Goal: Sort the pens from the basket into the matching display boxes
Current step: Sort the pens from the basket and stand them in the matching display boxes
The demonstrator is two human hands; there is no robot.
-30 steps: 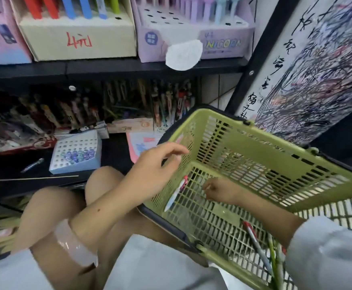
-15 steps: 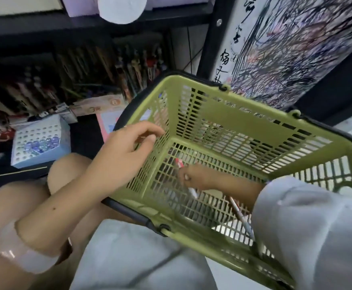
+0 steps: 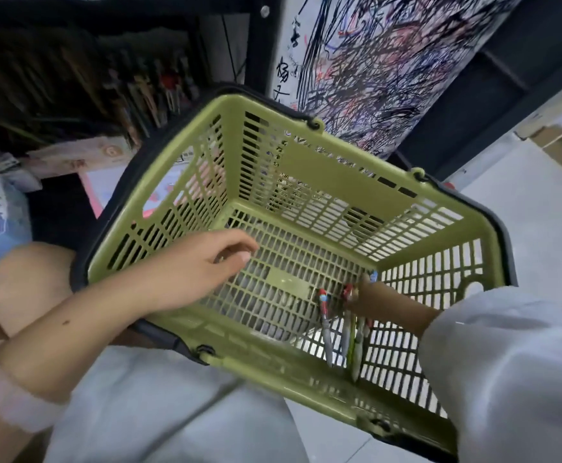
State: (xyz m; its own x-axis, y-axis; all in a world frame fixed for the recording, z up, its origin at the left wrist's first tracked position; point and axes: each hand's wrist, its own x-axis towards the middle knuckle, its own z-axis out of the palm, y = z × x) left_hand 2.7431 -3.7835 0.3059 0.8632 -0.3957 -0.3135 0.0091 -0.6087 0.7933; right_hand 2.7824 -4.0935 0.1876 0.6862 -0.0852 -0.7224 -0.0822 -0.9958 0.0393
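Left hand (image 3: 189, 272) rests on the near-left rim of the green basket (image 3: 306, 162), fingers loosely extended, holding nothing. Right hand (image 3: 369, 297), inside on the floor, pinches pens (image 3: 349, 332) lying lengthwise, coloured caps pointing away.

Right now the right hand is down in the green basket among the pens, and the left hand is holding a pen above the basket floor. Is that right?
Not quite. The head view shows the left hand holding nothing, its fingers loosely curled over the basket. The rest stands: the right hand is down among the pens.
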